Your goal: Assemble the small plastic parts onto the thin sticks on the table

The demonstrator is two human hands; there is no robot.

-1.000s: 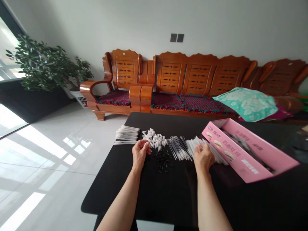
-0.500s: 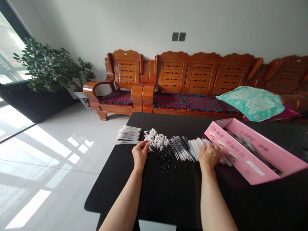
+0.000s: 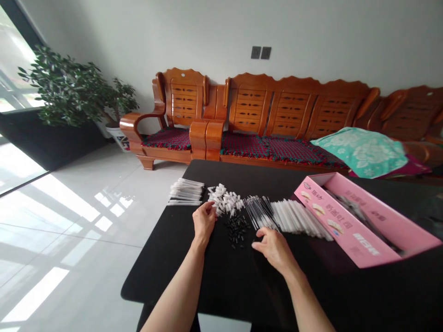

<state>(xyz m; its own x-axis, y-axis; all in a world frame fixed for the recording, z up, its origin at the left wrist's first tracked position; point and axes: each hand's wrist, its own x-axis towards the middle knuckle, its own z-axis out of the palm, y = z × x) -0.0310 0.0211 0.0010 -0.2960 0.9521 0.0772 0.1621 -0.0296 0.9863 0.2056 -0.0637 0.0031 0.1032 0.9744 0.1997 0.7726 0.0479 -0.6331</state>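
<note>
My left hand (image 3: 205, 223) is closed in a pinch at the near left edge of a heap of short white caps (image 3: 226, 201). Whatever its fingertips hold, if anything, is too small to make out. Just below the dark thin rods with pale ends (image 3: 259, 212), my right hand (image 3: 275, 246) hovers with thumb and forefinger apart, no item visible between them. Small black plugs (image 3: 237, 228) lie scattered between the two hands. To the right, a row of translucent white tubes (image 3: 301, 219) lies side by side.
A pile of whitish pen-like sticks (image 3: 187, 191) lies at the black table's (image 3: 242, 281) left edge. An open pink box (image 3: 346, 228) with printed lettering stands at the right, dark items inside. Beyond are a wooden sofa (image 3: 252, 103) and a potted plant (image 3: 76, 92).
My right hand has moved left and nearer, off the white tubes to just below the dark rods. My left hand stays pinched by the white caps. The view has shifted slightly.
</note>
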